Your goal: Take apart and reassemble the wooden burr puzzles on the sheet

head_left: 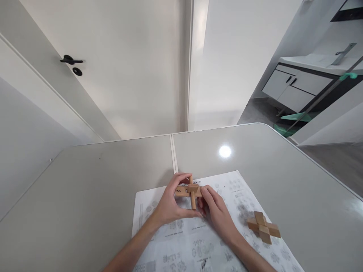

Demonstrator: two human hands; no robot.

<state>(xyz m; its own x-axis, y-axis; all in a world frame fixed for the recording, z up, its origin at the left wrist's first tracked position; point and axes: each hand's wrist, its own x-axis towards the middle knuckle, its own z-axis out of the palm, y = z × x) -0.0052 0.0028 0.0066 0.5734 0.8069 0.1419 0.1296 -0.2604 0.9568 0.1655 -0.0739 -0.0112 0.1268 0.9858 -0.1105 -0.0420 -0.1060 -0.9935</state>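
Between my two hands is a wooden interlocking puzzle (193, 188), held just above a printed sheet. It has a flat bar with a dark mark at its left end and a round peg crossing it. My left hand (170, 200) curls around the left side, thumb stretched below the peg and fingers near its top. My right hand (214, 206) pinches the right end of the bar between thumb and fingers. A second wooden puzzle (263, 227), cross-shaped, rests on the right part of the sheet, apart from both hands.
The printed instruction sheet (181, 257) lies on a pale table (85, 196) with a seam (173, 153) across it. Beyond the far edge stands a door with a black handle (70, 60). At the right are a sink cabinet (297, 83) and a green-ended pole.
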